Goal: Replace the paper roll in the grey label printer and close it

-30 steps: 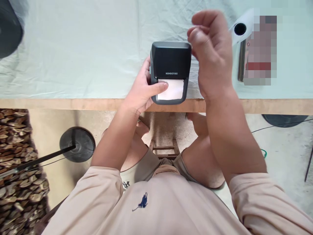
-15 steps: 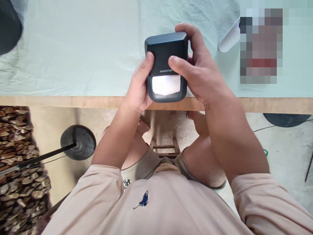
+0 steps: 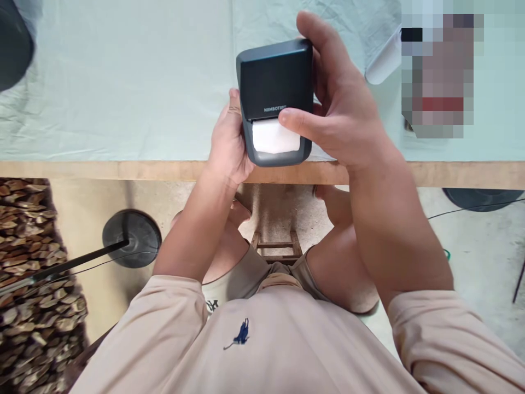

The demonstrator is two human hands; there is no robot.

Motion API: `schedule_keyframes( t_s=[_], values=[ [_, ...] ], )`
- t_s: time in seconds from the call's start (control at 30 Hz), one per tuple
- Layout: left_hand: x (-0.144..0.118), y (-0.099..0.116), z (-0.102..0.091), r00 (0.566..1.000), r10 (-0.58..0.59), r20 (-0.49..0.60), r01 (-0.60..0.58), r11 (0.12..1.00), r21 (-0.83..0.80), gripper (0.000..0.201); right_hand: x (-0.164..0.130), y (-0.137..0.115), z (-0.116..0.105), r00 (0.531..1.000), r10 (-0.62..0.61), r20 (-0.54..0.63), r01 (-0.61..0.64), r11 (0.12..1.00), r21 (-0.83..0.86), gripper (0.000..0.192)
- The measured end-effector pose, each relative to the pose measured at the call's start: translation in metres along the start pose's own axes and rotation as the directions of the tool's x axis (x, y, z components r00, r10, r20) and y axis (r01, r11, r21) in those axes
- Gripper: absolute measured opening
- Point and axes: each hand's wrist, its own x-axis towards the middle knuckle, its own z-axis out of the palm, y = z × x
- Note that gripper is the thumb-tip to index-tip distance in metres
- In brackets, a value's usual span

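Observation:
A dark label printer [image 3: 275, 82] marked NIIMBOT is held above the near edge of a table, between my two hands. Low on its front is a white panel or label strip [image 3: 274, 137]; I cannot tell which. My left hand [image 3: 226, 145] supports its left side, thumb along the edge and fingers mostly hidden underneath. Round the right side goes my right hand [image 3: 348, 104], its thumb lying on the front by the top of the white part and its index finger raised past the upper right corner.
Pale green cloth [image 3: 135, 82] covers the table, with a bare wooden front edge [image 3: 102, 169]. A white cylinder [image 3: 383, 60] lies at right beside a pixelated area. Below left are a round black stand base [image 3: 131, 238] and stacked firewood [image 3: 33, 323]. A dark rounded object [image 3: 14, 46] is upper left.
The printer has shifted slightly up and left. My left thumb has come off its front to the left edge, and my right index finger has lifted away from the top corner.

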Motion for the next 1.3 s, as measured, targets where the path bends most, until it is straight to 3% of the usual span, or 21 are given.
schedule_keyframes(
  t_s=[0.07, 0.13, 0.2, 0.27, 0.33, 0.4, 0.47, 0.53, 0.63, 0.77, 0.9, 1.07, 1.13, 1.23, 1.3],
  values=[
    [-0.002, 0.002, 0.004, 0.998, 0.027, 0.056, -0.027, 1.000, -0.001, 0.036, 0.000, -0.005, -0.002, 0.999, -0.020, -0.025, 0.019, 0.999, -0.049, 0.074],
    [-0.006, 0.005, 0.010, 0.988, 0.039, 0.146, -0.037, 0.999, -0.021, 0.043, 0.002, -0.011, -0.003, 0.986, -0.082, -0.146, 0.056, 0.983, -0.174, 0.069],
    [-0.010, 0.008, 0.016, 0.977, 0.028, 0.211, -0.018, 0.999, -0.048, 0.046, 0.005, -0.016, -0.002, 0.926, -0.205, -0.317, 0.117, 0.954, -0.274, 0.059],
    [-0.013, 0.009, 0.020, 0.976, 0.018, 0.217, -0.005, 0.998, -0.060, 0.039, 0.010, -0.020, -0.001, 0.862, -0.253, -0.439, 0.151, 0.956, -0.253, 0.043],
    [-0.014, 0.009, 0.020, 0.978, 0.004, 0.209, 0.007, 0.999, -0.054, 0.031, 0.014, -0.021, 0.000, 0.845, -0.235, -0.481, 0.198, 0.972, -0.128, 0.026],
    [-0.015, 0.008, 0.019, 0.978, -0.010, 0.207, 0.022, 0.998, -0.056, 0.030, 0.015, -0.022, -0.001, 0.854, -0.201, -0.480, 0.243, 0.970, 0.027, 0.020],
    [-0.015, 0.008, 0.018, 0.980, -0.027, 0.195, 0.040, 0.997, -0.064, 0.029, 0.014, -0.024, -0.004, 0.878, -0.185, -0.442, 0.200, 0.980, -0.011, 0.016],
    [-0.016, 0.010, 0.019, 0.984, -0.039, 0.172, 0.053, 0.996, -0.076, 0.028, 0.011, -0.029, -0.008, 0.940, -0.146, -0.308, 0.057, 0.958, -0.281, 0.014],
    [-0.019, 0.012, 0.022, 0.983, -0.038, 0.178, 0.057, 0.992, -0.108, 0.026, 0.005, -0.041, -0.011, 0.997, -0.020, -0.078, -0.035, 0.766, -0.642, 0.019],
    [-0.020, 0.013, 0.022, 0.971, -0.005, 0.238, 0.026, 0.996, -0.085, 0.023, 0.001, -0.052, -0.009, 0.981, 0.189, -0.049, -0.157, 0.612, -0.776, 0.031],
    [-0.019, 0.012, 0.019, 0.976, -0.016, 0.219, 0.009, 1.000, 0.030, 0.023, 0.002, -0.048, -0.007, 0.964, 0.260, -0.062, -0.197, 0.533, -0.823, 0.037],
    [-0.018, 0.011, 0.017, 0.972, -0.003, 0.236, 0.001, 1.000, 0.008, 0.023, 0.000, -0.047, -0.014, 0.974, 0.214, -0.068, -0.184, 0.585, -0.790, 0.033],
    [-0.017, 0.011, 0.016, 0.975, -0.012, 0.221, 0.018, 0.999, -0.026, 0.025, -0.002, -0.049, -0.020, 0.988, 0.148, -0.043, -0.133, 0.673, -0.728, 0.034],
    [-0.014, 0.011, 0.013, 0.975, -0.052, 0.217, 0.066, 0.996, -0.059, 0.030, -0.004, -0.045, -0.028, 0.977, 0.055, -0.205, -0.132, 0.913, -0.386, 0.036],
    [-0.012, 0.012, 0.011, 0.968, -0.060, 0.242, 0.079, 0.994, -0.070, 0.035, -0.001, -0.036, -0.030, 0.934, 0.207, -0.290, -0.225, 0.974, -0.028, 0.042]
  ],
)
